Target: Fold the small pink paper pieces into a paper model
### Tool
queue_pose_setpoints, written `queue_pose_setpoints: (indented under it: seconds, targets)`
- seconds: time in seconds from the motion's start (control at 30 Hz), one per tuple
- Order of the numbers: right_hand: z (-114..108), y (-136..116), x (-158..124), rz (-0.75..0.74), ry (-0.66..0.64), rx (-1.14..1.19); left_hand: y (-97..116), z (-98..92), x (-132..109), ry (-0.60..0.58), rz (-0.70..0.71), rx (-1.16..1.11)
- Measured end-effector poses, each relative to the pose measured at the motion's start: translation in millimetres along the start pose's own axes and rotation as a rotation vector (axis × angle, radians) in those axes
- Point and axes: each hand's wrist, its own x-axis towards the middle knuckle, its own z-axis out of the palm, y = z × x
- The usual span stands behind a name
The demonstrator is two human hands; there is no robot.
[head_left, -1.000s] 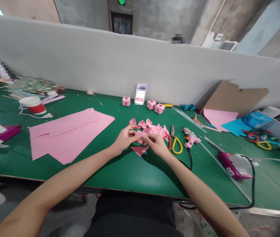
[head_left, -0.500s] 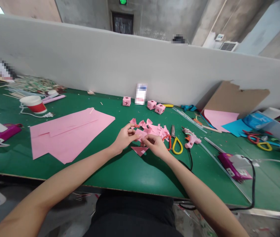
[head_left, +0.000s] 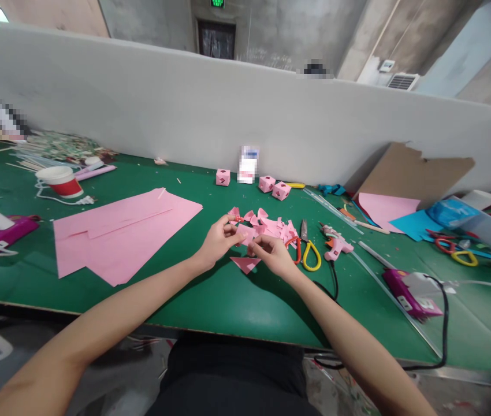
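Between my two hands is a small piece of pink paper [head_left: 245, 233]. My left hand [head_left: 220, 241] pinches its left side, and my right hand [head_left: 271, 252] has thumb and fingers closed at its lower right corner. Just below lies a pink paper triangle [head_left: 245, 264] on the green table. Behind and right of my fingers spreads a heap of pink paper scraps [head_left: 276, 227]. Scissors with red and yellow handles [head_left: 312, 257] rest right of my right hand, blades pointing away. Further back sit three pink paper cubes [head_left: 223, 178] with dark diamond cut-outs.
Large pink sheets [head_left: 119, 240] cover the table at left, near a red-and-white paper cup [head_left: 60, 182]. A pink glue gun [head_left: 338, 247] with a black cord lies at right, beside a purple power strip [head_left: 408, 293]. A grey partition [head_left: 163, 110] runs along the back.
My hands keep their grip on the small pink paper, which shows barely any shift. The whole view has moved very slightly; the other things stay in place.
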Motion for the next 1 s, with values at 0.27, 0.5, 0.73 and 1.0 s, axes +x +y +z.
queue_pose_setpoints:
  seconds: [0.27, 0.5, 0.73, 1.0]
  targets:
    - [-0.2, -0.5, -1.1, -0.060, 0.024, -0.066, -0.4, -1.0, 1.4, 0.001, -0.012, -0.027]
    - [-0.9, 1.4, -1.5, -0.096, 0.094, -0.126, 0.0, -1.4, 1.4, -0.032, -0.011, -0.012]
    - [-1.5, -2.8, -2.0, -0.164, 0.129, -0.197, -0.5, -1.8, 2.1, -0.053, -0.001, -0.008]
    - [-2.4, 0.9, 0.1, -0.078, 0.127, -0.063, -2.9, -1.4, 1.0, -0.078, -0.005, 0.040]
